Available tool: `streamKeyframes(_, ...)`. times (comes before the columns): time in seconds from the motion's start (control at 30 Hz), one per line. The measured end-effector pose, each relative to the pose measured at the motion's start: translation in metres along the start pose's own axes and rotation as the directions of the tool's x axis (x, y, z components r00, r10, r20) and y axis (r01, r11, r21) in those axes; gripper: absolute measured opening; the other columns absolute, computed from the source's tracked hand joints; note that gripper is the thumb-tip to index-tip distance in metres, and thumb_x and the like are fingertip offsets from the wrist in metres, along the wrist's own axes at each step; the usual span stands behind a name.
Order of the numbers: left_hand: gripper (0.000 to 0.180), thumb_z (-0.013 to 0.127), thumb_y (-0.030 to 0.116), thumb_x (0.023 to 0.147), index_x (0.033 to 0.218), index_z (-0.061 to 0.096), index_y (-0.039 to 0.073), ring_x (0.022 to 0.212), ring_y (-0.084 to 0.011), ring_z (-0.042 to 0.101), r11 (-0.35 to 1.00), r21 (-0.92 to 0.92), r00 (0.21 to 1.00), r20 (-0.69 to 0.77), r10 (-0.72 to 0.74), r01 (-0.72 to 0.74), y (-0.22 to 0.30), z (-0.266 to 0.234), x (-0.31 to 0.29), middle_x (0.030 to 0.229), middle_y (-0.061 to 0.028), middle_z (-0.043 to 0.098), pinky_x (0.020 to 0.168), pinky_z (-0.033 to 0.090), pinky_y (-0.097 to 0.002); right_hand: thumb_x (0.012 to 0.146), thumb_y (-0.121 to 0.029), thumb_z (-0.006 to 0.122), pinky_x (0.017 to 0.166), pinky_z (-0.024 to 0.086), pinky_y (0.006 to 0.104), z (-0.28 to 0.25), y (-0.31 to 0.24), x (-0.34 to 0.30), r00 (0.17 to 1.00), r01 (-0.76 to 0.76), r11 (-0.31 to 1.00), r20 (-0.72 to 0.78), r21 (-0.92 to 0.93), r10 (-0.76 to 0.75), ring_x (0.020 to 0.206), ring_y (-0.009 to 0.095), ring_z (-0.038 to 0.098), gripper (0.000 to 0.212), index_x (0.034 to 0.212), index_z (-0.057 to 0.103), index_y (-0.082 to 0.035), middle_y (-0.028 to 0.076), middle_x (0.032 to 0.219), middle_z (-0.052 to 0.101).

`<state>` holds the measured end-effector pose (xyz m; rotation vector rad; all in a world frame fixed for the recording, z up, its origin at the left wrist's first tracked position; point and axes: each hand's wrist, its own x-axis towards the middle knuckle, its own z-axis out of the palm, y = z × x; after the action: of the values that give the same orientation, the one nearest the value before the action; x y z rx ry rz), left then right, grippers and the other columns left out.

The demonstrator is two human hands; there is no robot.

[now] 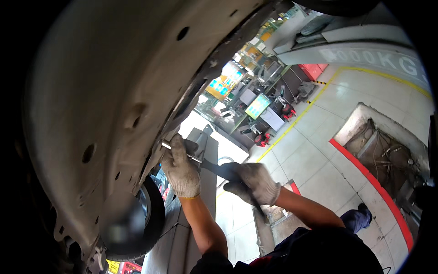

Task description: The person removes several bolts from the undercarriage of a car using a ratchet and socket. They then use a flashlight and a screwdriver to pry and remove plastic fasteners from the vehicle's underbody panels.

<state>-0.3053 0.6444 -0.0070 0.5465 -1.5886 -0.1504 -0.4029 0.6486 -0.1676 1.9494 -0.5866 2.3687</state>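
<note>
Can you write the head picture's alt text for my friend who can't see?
A person's gloved left hand holds a thin metal rod and their gloved right hand grips a dark tool, close to a vehicle's underside. A wheel shows at lower left; beyond lie a pale tiled floor and a red-edged pit.

Vehicle underbody (114,91): stood overhead and to the left, a wheel (156,219) beneath it. Left hand (179,168): lay beside the underbody's edge, around a rod (195,159). Right hand (260,182): was to its right, around a tool (212,167) that pointed toward the rod. Monitor (258,106): stood beyond both hands. Floor pit (390,155): lay far right. Beam (360,52): ran beyond the pit.
</note>
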Motion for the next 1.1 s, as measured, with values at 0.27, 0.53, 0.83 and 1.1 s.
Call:
streamKeyframes(0.27, 0.048, 0.055, 0.046, 0.101, 0.1, 0.066, 0.0, 0.067, -0.0121, 0.063, 0.983, 0.158, 0.842, 0.514, -0.163, 0.094, 0.031, 0.113, 0.016, 0.082, -0.0069, 0.07, 0.052, 0.042, -0.0293, 0.086, -0.023, 0.074, 0.072, 0.055, 0.0437, -0.057, 0.017, 0.011, 0.887, -0.249, 0.956, -0.432, -0.154, 0.162, 0.081, 0.039, 0.069, 0.045, 0.125, 0.059, -0.004, 0.019, 0.093, 0.07)
streamKeyframes(0.53, 0.057, 0.051, 0.053, 0.101, 0.08, 0.066, 0.002, 0.054, -0.0089, 0.05, 0.999, 0.044, 0.835, 0.549, -0.019, -0.006, 0.035, 0.125, 0.033, 0.072, -0.0065, 0.068, 0.049, 0.036, -0.0258, 0.085, -0.024, 0.076, 0.074, 0.055, 0.0434, -0.072, 0.025, 0.03, 0.895, -0.317, 0.875, -0.42, -0.367, 0.148, 0.085, 0.038, 0.068, 0.049, 0.125, 0.058, -0.002, 0.018, 0.095, 0.069)
streamKeyframes(0.83, 0.052, 0.054, 0.052, 0.099, 0.081, 0.065, 0.006, 0.05, -0.0048, 0.042, 0.993, -0.026, 0.912, 0.399, -0.094, 0.114, 0.048, 0.136, 0.028, 0.07, 0.0002, 0.059, 0.043, 0.031, -0.0215, 0.104, -0.053, 0.039, 0.036, 0.034, 0.0255, -0.107, 0.028, 0.037, 0.851, -0.47, 0.297, 0.338, 0.831, 0.402, 0.035, 0.009, 0.039, 0.063, 0.111, 0.062, 0.006, -0.003, 0.049, 0.045)
streamKeyframes(1.1, 0.049, 0.055, 0.048, 0.099, 0.081, 0.065, 0.004, 0.048, -0.0064, 0.043, 0.989, -0.002, 0.941, 0.309, -0.137, 0.145, 0.053, 0.145, 0.02, 0.07, -0.002, 0.059, 0.041, 0.032, -0.0234, 0.103, -0.054, 0.04, 0.042, 0.043, 0.0281, -0.132, 0.03, 0.03, 0.793, -0.542, 0.264, 0.381, 0.798, 0.476, 0.034, 0.011, 0.044, 0.062, 0.1, 0.066, 0.002, 0.001, 0.057, 0.057)
